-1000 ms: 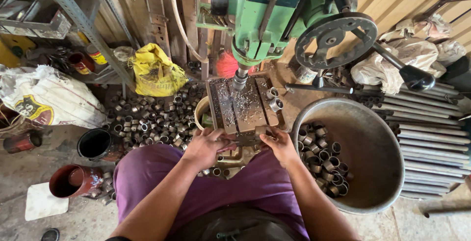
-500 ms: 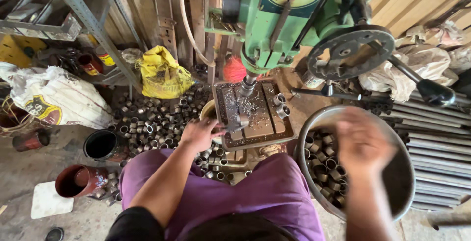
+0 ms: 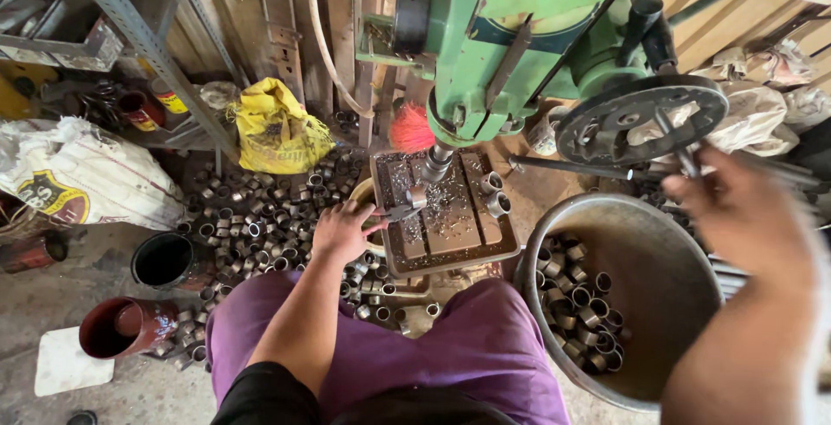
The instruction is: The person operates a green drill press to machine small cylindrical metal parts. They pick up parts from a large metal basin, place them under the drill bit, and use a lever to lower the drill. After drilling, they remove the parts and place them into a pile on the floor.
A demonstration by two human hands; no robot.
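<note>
1 camera only, worn on the person's head, looks steeply down past the purple-clad lap to the floor. It sits close above the green drill press [image 3: 519, 53] and its slotted table [image 3: 446, 217], which fill the upper centre. The right hand [image 3: 744, 226] comes so near the lens that it blurs (the left hand [image 3: 344, 230] stays sharp). With 1 view, no overlap exists.

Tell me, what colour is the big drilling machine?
The drilling machine is green, shown best in the head view.
</note>
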